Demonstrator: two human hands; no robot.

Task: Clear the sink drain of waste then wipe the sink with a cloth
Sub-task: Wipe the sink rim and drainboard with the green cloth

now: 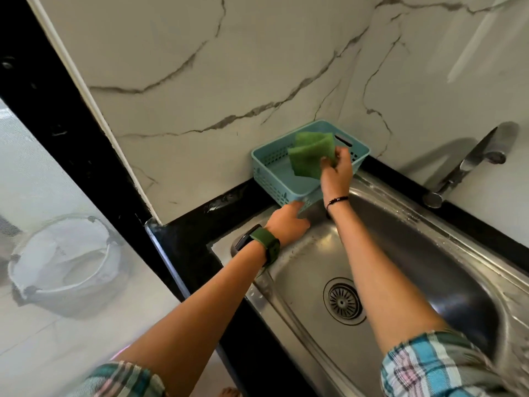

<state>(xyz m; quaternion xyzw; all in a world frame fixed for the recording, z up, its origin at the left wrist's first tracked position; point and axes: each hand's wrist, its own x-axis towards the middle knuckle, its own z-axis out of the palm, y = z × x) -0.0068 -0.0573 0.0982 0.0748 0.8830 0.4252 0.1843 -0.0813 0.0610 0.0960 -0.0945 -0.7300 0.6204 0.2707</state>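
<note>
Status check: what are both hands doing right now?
Right hand pinches green cloth over basket. Left hand touches basket. Drain unobstructed.

My right hand [336, 173] covers part of the green cloth [310, 154] and the basket's [269, 167] near right wall. My forearm crosses the sink's [400, 224] far rim. The tap [469, 161] and white bucket [63, 267] look blurred; the sink's right side runs off frame.

Green scouring cloth [310, 156]: folded, rough-textured, held up over a teal slotted basket. Steel sink [400, 253]: oval basin, dull and streaked, set in a black counter. Round drain [344, 301] at basin bottom, slotted strainer, no waste visible on it.
</note>
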